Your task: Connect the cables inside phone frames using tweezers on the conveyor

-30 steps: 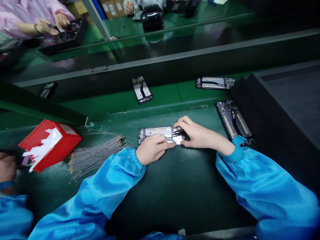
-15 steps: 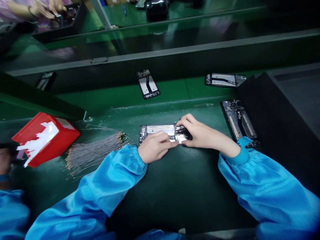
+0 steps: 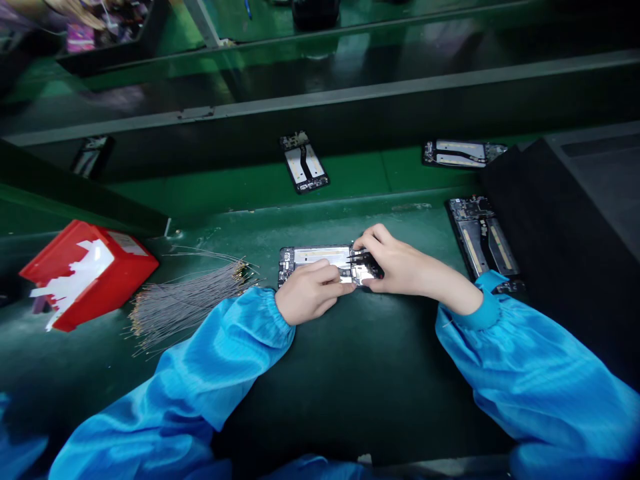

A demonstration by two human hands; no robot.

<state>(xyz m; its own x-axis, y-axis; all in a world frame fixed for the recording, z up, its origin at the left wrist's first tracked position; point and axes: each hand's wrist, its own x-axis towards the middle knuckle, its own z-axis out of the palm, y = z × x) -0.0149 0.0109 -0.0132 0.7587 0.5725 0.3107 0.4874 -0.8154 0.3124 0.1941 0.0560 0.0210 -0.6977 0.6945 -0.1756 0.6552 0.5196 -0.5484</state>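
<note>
An opened phone (image 3: pixel 320 256) with its inner parts bare lies crosswise on the green bench mat. My left hand (image 3: pixel 314 290) rests over its near side, fingers curled, index fingertip pressing the near edge by the circuit board. My right hand (image 3: pixel 395 263) clasps the phone's right end, thumb on the near edge and bent fingers on the far edge. Something dark and thin shows under the right fingers; I cannot make out what it is. To the left lies a bundle of thin grey antenna cables (image 3: pixel 187 303) with brass-coloured ends.
Another opened phone (image 3: pixel 484 237) lies right, beside a black sheet (image 3: pixel 560 253). More opened phones (image 3: pixel 305 162) lie on the green strip behind the bench. A red bin (image 3: pixel 107 287) with torn white paper stands left. Across the divider, a person's hand is over a black tray (image 3: pixel 100 60).
Both my hands stay nearly in place on the phone. Phones on the back strip have shifted slightly right. A co-worker's hand at the left edge has gone from sight.
</note>
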